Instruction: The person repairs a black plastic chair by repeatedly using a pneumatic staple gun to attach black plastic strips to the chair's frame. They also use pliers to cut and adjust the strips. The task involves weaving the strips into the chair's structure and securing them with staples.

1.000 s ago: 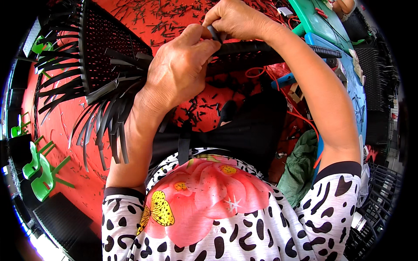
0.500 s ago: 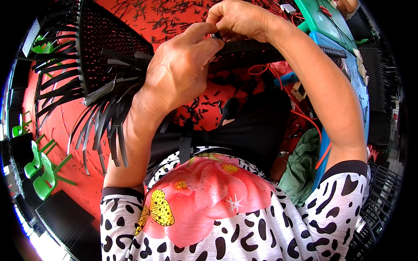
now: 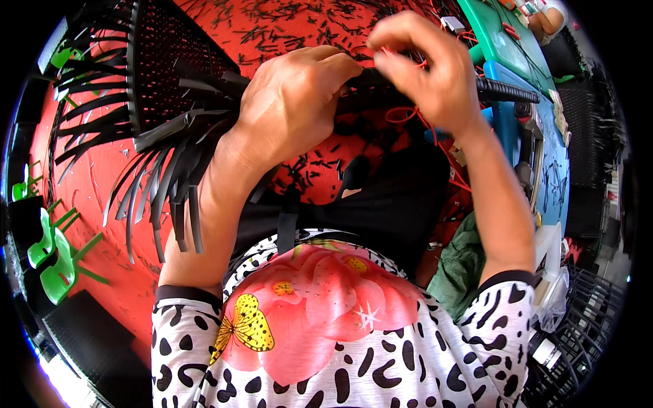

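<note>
Your left hand point(image 3: 292, 102) is folded closed on the dark upper rim of the black woven plastic piece point(image 3: 173, 64), its knuckles up and its thumb side turned toward your right hand point(image 3: 432, 75). That right hand is half open just above the same rim, fingers bent and thumb parted from the forefinger; it is blurred and seems to have hold of nothing.

The woven piece lies across the space in front of you, its broad openwork face to the left of your left hand and its darker, narrow part running under both hands. Loose flat black strips point(image 3: 163, 183) fringe its left and lower edges, some hanging beside your left forearm. To its right, a ribbed black bar point(image 3: 510, 90) sticks out past your right wrist.

Below the woven piece you see a red floor point(image 3: 109, 197), strewn with short black offcuts point(image 3: 313, 166). Down and left of it stand light-green plastic chairs point(image 3: 60, 268). Right of it is a light-blue desk point(image 3: 556, 177), and a crumpled dark-green cloth point(image 3: 459, 262) lies to its lower right.
</note>
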`<state>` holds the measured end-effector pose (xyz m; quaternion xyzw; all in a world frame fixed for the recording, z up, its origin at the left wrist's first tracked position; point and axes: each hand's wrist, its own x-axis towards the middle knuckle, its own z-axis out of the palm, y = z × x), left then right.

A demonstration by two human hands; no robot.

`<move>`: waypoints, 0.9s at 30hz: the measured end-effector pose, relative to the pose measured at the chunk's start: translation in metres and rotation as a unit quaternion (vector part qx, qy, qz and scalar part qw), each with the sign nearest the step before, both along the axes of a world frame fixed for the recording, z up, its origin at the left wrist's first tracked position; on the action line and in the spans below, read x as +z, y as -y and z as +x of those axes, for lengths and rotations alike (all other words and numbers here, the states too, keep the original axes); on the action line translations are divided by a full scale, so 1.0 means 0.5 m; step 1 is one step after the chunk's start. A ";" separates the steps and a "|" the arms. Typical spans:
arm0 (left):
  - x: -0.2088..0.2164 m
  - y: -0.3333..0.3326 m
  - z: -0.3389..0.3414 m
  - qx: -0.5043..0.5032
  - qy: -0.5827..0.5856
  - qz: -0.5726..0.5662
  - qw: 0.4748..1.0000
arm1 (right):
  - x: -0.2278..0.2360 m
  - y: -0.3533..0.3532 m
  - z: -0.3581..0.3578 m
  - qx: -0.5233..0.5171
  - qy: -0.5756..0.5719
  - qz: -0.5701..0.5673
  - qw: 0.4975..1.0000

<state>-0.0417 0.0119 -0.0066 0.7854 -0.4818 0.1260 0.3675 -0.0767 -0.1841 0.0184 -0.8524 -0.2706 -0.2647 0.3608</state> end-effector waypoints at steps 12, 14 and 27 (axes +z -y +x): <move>-0.008 -0.006 -0.002 0.020 -0.026 -0.001 0.999 | -0.075 -0.039 -0.055 -0.020 0.190 0.021 0.981; -0.002 -0.004 -0.004 0.017 -0.032 -0.024 0.999 | -0.036 -0.023 -0.043 -0.019 0.207 -0.029 0.978; -0.004 0.005 -0.014 0.078 -0.021 -0.075 0.994 | 0.022 -0.050 0.075 -0.028 -0.233 0.030 0.972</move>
